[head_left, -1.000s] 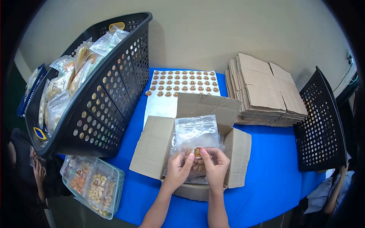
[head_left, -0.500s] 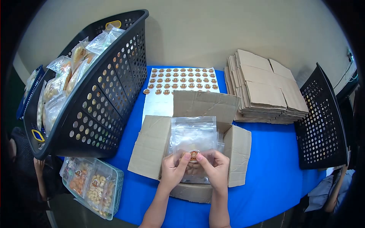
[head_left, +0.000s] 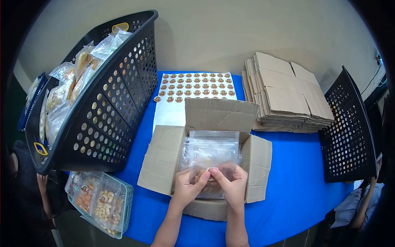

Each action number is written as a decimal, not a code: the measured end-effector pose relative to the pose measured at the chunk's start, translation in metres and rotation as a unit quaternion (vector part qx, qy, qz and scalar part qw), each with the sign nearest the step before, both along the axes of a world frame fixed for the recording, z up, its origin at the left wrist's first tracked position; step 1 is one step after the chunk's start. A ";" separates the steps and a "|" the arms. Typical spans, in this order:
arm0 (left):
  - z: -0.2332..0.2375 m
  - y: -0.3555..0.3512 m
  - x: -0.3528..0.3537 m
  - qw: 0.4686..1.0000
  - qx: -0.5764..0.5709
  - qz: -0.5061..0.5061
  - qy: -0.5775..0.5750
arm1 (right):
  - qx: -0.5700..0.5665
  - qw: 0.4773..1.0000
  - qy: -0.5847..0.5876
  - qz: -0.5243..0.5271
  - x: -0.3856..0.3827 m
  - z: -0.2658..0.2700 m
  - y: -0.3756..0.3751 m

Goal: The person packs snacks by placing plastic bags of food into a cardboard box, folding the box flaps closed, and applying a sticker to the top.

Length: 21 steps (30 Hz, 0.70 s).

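A clear zip-top pouch (head_left: 214, 146) is pinched along both sides between my left hand (head_left: 188, 187) and my right hand (head_left: 233, 186). Both thumbs press on a round brown-and-white sticker (head_left: 212, 169) on its front, covering most of it. Behind and below the pouch stands an open cardboard box (head_left: 162, 158), flaps folded outward, with more clear pouches inside. What the held pouch contains is hard to make out.
Beyond the box lies a sheet of round stickers (head_left: 168, 117). A tall black basket (head_left: 111, 99) of filled bags stands left, a teal tray (head_left: 127, 210) of snack packs below it. Folded cardboard boxes (head_left: 288, 90) and another black basket (head_left: 347, 131) are right. Other people show at both edges.
The pouch's top has shifted slightly down and right, and it looks tilted differently. My thumbs have closed together over the sticker, which showed more fully before.
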<state>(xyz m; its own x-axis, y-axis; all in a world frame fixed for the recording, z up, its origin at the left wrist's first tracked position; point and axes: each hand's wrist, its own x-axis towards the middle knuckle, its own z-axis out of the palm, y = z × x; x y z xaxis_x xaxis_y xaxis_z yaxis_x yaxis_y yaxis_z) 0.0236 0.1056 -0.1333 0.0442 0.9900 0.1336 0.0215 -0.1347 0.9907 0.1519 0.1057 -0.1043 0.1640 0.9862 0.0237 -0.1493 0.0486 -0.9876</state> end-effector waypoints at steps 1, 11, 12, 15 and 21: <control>0.000 0.000 0.001 1.000 -0.009 0.004 -0.010 | 0.009 1.000 -0.002 -0.006 0.000 -0.001 0.000; -0.003 0.000 0.005 0.998 -0.028 0.043 -0.039 | -0.001 0.999 0.042 -0.006 -0.006 -0.002 0.001; -0.002 -0.001 0.004 0.998 -0.022 0.052 -0.037 | -0.002 0.998 0.047 0.033 -0.002 -0.003 0.001; -0.002 -0.003 0.000 0.997 0.035 0.058 -0.028 | -0.030 0.995 0.029 0.090 0.000 0.004 0.001; -0.002 -0.001 0.004 0.998 0.010 0.054 0.013 | -0.002 0.996 0.076 0.040 -0.004 -0.007 -0.002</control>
